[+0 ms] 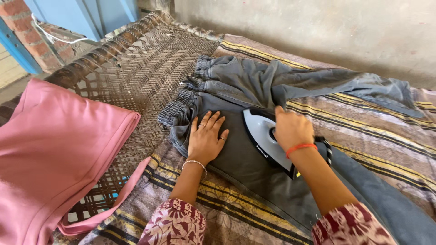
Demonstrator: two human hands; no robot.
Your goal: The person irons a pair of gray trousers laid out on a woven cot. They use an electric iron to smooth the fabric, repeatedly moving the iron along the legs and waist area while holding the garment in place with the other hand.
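Grey trousers (254, 81) lie spread over a striped blanket (377, 136) on a woven cot. My left hand (207, 137) rests flat with fingers apart on the trousers just below the elastic waistband (179, 109). My right hand (291, 128) grips the handle of a white and black electric iron (261, 136), which sits flat on the trouser leg with its tip pointing toward the waistband. The iron's cord (327, 147) loops beside my right wrist. One trouser leg is folded across toward the far right.
Folded pink cloth (54, 154) lies on the cot's woven webbing (145, 77) at the left. A grey plaster wall (318, 27) runs along the far side. Brick wall and a blue door frame stand at the upper left.
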